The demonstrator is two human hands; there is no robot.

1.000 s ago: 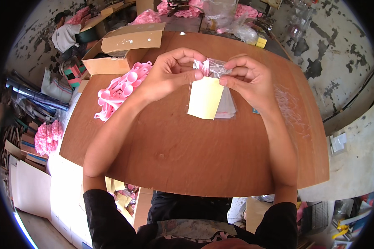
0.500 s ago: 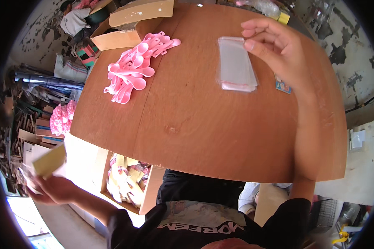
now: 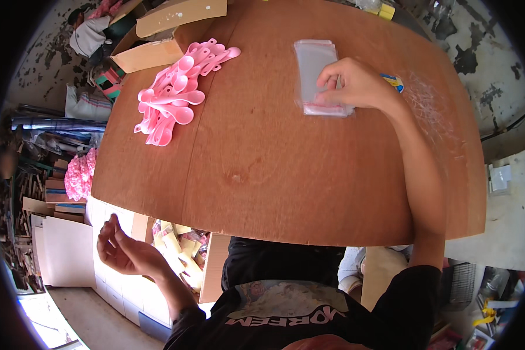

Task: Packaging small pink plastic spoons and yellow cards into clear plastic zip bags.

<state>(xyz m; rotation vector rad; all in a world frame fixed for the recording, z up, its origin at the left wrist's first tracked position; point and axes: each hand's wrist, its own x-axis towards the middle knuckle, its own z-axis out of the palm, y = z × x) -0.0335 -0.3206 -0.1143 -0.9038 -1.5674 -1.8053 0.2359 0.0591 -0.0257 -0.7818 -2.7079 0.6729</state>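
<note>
My left hand (image 3: 128, 251) is beyond the table's near left edge, loosely curled with its fingers apart and nothing in it. Beside it, an open carton holds packets with yellow card tops (image 3: 185, 248). Over the right side of a stack of clear plastic bags (image 3: 314, 61) is my right hand (image 3: 359, 84), thumb and forefinger bent with a gap between them. Whether its fingertips touch the top bag I cannot tell. A heap of pink plastic measuring spoons (image 3: 169, 99) lies on the left part of the wooden table (image 3: 286, 175).
An open cardboard box (image 3: 151, 53) stands at the table's far left. Right of the bags lie a small blue and yellow packet (image 3: 394, 81) and tangled clear strips (image 3: 429, 108). Pink packets (image 3: 80, 174) are stacked off the left edge. Another person (image 3: 90, 38) is at the far left.
The yellow-topped packet that my left hand held has left it, and that hand has moved right, nearer the carton. My right hand has come down toward the near end of the bag stack.
</note>
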